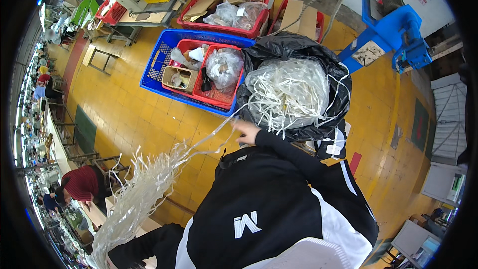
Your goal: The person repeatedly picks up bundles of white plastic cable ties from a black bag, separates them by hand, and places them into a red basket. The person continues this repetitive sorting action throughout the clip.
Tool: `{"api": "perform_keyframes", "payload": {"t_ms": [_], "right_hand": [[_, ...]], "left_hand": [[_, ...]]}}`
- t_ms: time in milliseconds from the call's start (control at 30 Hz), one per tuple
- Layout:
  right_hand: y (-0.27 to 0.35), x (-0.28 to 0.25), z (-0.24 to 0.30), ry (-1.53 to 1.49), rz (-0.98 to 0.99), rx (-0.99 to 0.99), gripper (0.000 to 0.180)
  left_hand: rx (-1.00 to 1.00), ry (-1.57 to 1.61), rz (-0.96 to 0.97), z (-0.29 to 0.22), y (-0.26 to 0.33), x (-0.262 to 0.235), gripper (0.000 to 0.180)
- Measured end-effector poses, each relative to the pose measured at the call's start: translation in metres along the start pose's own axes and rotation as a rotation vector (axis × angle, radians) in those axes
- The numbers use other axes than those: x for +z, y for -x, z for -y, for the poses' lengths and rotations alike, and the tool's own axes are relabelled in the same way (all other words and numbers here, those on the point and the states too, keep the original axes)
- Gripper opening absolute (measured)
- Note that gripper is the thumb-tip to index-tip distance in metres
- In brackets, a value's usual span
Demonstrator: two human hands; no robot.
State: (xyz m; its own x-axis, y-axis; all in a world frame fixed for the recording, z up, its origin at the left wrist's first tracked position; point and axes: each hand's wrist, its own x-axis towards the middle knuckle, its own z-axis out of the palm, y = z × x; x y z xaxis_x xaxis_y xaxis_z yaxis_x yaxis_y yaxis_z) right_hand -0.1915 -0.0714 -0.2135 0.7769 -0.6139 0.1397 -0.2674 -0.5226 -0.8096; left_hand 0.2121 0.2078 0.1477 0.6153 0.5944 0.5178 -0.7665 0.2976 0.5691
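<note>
A long bundle of clear and whitish plastic strips [144, 189] stretches from the lower left toward the middle. Its thin ends run up to a black plastic bag [346, 104], which holds a clear bag with a tangle of white strips [289, 94]. My right hand [247, 132] reaches across in front of the bag, its fingers apart, beside the thin strip ends. Whether it touches them is unclear. At the bottom left, only a sliver of my left hand [111, 263] shows by the bundle's lower end; its fingers are hidden.
Left of the bag stands a blue crate [152, 72] with red baskets inside. Behind it are red crates [186, 11] of cardboard and bags. A blue machine [373, 45] stands at the far right. People work along a table [59, 144] at left, on a yellow floor.
</note>
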Motion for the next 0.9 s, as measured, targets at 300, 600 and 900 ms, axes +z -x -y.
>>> {"api": "perform_keyframes", "payload": {"t_ms": [300, 600, 900], "right_hand": [[-0.015, -0.069, 0.045, -0.019, -0.54, 0.402, 0.014], [0.087, -0.097, -0.055, 0.494, -0.649, 0.738, 0.024], [-0.001, -0.125, 0.146, 0.027, -0.716, 0.182, 0.005]], "left_hand": [[-0.111, -0.04, 0.076, 0.005, 0.003, -0.015, 0.021], [-1.094, -0.048, 0.691, 0.02, 0.108, -0.008, 0.028], [-1.634, 0.094, 1.339, -0.012, 0.323, 0.002, 0.028]]}}
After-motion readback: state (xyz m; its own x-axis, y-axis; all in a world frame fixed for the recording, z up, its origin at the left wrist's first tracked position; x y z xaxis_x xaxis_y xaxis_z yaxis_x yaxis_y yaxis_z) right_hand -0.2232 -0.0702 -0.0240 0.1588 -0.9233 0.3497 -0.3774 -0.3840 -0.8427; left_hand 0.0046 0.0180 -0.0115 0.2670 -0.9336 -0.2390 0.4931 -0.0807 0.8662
